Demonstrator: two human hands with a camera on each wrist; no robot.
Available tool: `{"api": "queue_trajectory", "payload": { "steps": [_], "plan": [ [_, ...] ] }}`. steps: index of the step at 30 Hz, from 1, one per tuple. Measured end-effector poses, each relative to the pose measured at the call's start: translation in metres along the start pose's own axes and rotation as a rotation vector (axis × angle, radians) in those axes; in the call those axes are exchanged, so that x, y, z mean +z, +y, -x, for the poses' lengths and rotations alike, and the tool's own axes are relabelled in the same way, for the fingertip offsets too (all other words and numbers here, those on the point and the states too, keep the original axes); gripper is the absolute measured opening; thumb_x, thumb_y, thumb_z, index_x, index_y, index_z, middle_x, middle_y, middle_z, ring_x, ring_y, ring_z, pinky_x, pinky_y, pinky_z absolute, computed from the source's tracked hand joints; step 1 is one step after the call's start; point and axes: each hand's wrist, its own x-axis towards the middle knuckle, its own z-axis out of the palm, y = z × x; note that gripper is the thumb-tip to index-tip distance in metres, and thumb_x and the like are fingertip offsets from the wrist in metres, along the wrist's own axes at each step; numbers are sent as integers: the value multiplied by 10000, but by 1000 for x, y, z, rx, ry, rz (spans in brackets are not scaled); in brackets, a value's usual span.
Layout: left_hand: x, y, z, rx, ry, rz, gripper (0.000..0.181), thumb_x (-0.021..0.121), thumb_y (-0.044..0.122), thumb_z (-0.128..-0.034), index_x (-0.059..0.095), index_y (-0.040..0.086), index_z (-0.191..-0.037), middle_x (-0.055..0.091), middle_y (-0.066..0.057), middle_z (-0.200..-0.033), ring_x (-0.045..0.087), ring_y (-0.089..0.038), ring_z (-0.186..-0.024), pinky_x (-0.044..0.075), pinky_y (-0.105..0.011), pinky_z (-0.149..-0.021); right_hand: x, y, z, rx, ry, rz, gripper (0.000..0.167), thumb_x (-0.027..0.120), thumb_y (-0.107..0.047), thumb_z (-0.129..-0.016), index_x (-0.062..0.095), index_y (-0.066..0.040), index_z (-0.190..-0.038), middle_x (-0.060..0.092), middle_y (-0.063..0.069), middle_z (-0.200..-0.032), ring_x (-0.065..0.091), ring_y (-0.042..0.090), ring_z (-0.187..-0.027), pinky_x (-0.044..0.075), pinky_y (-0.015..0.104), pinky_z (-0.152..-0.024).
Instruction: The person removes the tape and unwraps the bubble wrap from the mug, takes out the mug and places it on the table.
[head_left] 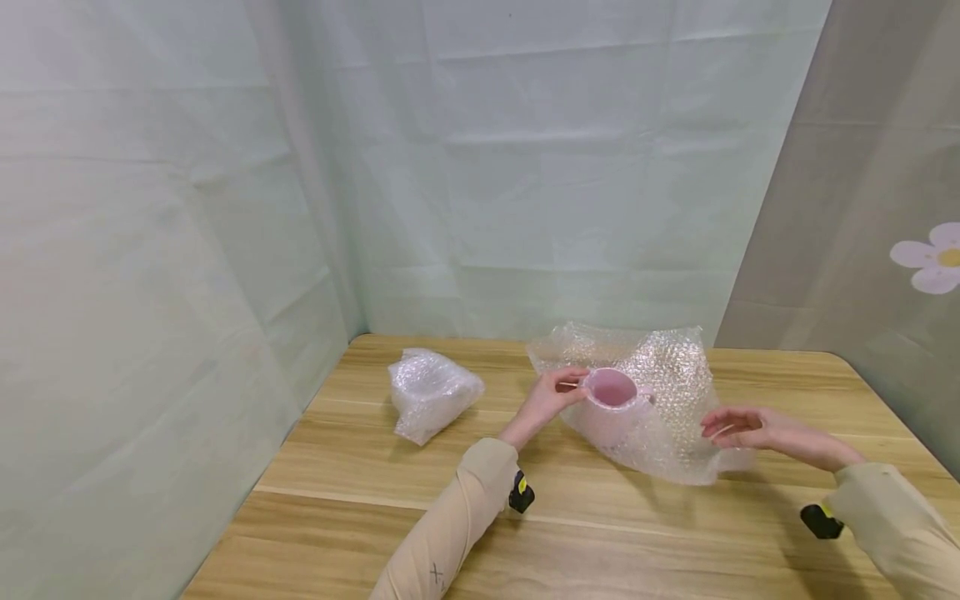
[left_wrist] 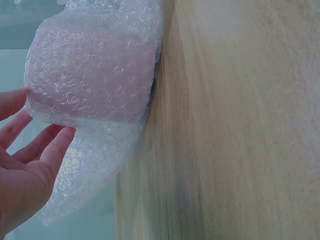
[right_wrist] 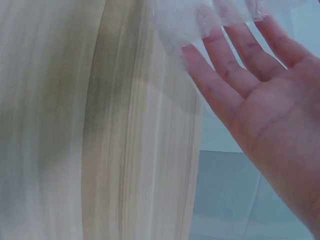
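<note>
A pink mug point(head_left: 609, 388) stands partly wrapped in a sheet of bubble wrap point(head_left: 671, 375), its mouth uncovered and its handle to the right. At the left side of its rim, my left hand point(head_left: 551, 395) holds the mug through the wrap. In the left wrist view the thumb and fingers of the left hand point(left_wrist: 30, 160) meet the wrap along the mug's edge. On the other side, my right hand point(head_left: 746, 429) is by the sheet's loose right part. The right wrist view shows long, loosely extended fingers point(right_wrist: 227, 70) touching the wrap's edge, some tips behind it.
A separate bubble-wrapped bundle point(head_left: 431, 392) lies to the left on the wooden table point(head_left: 360, 525); its contents cannot be made out. Pale cloth point(head_left: 555, 183) hangs behind the table's back edge and along the left side.
</note>
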Motion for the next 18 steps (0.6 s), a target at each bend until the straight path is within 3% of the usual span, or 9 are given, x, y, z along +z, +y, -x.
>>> {"api": "queue_trajectory", "payload": {
  "steps": [3, 7, 18],
  "plan": [
    [1, -9, -4, -11, 10, -17, 340, 645, 56, -832, 576, -16, -1157, 589, -139, -1105, 569, -246, -960, 453, -254, -794, 0, -5, -1, 65, 92, 80, 347, 452, -117, -940, 439, 53, -1242, 493, 211, -1198, 512, 173, -1048, 428, 268, -815],
    [1, -11, -4, -9, 15, -24, 340, 653, 75, -830, 584, 0, -1155, 593, -121, -1100, 573, -214, -949, 454, -251, -792, 0, -11, -3, 93, 163, 107, 342, 479, -150, -933, 472, 28, -1225, 513, 183, -1181, 520, 175, -1024, 440, 305, -787],
    [1, -5, -1, -19, 19, -37, 338, 641, 75, -841, 579, -15, -1160, 583, -137, -1121, 564, -254, -977, 454, -250, -785, -9, -33, -10, 16, 257, 115, 277, 515, -129, -915, 532, -33, -1174, 546, 177, -1150, 545, 194, -1003, 458, 322, -797]
  ]
}}
